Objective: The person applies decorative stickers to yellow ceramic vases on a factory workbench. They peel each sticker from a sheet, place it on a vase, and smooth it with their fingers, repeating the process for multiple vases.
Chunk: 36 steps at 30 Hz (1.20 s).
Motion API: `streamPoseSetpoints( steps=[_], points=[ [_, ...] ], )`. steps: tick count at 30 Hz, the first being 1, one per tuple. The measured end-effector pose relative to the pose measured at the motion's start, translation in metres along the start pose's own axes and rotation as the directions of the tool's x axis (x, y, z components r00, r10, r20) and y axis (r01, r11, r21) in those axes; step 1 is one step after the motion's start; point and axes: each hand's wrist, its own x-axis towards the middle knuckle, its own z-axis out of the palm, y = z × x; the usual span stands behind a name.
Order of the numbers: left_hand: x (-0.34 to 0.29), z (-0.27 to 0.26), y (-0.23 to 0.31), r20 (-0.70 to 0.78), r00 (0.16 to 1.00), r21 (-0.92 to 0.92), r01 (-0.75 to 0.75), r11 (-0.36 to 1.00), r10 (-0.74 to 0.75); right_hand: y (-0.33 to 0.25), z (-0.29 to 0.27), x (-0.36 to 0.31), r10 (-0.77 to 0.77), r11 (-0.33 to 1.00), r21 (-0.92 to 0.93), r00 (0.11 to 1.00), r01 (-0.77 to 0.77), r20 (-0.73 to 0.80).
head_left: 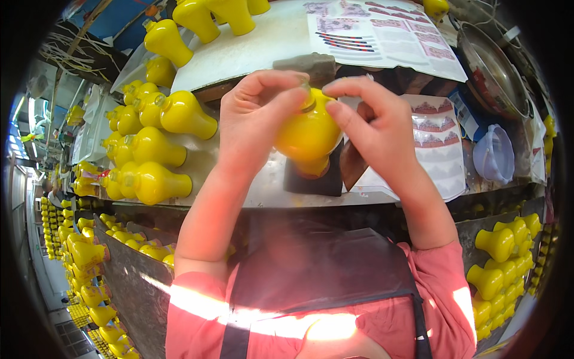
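Observation:
A glossy yellow bottle [308, 134] with a round shoulder and narrow neck is in front of me, over a dark flat pad [299, 182] on the worktable. My left hand [263, 107] is closed, its thumb and index finger pinching at the bottle's neck. On the other side, my right hand [373, 116] has thumb and index fingertips against the bottle's shoulder close to the neck. Whether a thin piece is between the fingertips is too small to tell. Beside the right hand lies a decal sheet [439, 155] with rows of reddish patterned bands.
Several yellow bottles [188, 113] lie or stand at the left, with others [170, 42] at the far edge. Another decal sheet [382, 36] lies beyond my hands. A lilac basket [494, 157] and a metal pan [493, 69] are at right. More bottles [499, 245] fill the lower right.

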Motion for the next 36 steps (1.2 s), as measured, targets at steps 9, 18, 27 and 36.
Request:
streamPoseSetpoints(
  steps=[9,18,27,36],
  points=[
    [0.001,-0.013,-0.01,0.015,0.998,-0.096,0.059,0.994,-0.058,0.012,0.008,0.039,0.102,0.992,0.052,0.978,-0.113,0.18],
    [0.006,-0.018,-0.013,0.041,0.998,-0.025,0.039,0.999,-0.038,0.002,0.001,0.044,0.257,0.961,0.03,0.93,-0.274,0.263],
    [0.002,-0.011,-0.012,0.008,1.0,0.037,-0.008,0.999,0.008,0.003,0.004,0.041,0.22,0.961,0.108,0.942,-0.254,0.253],
    [0.003,-0.009,-0.002,0.019,1.0,0.0,0.023,1.0,-0.023,0.009,0.003,0.033,0.11,0.993,0.04,0.987,-0.115,0.121]
  ],
)
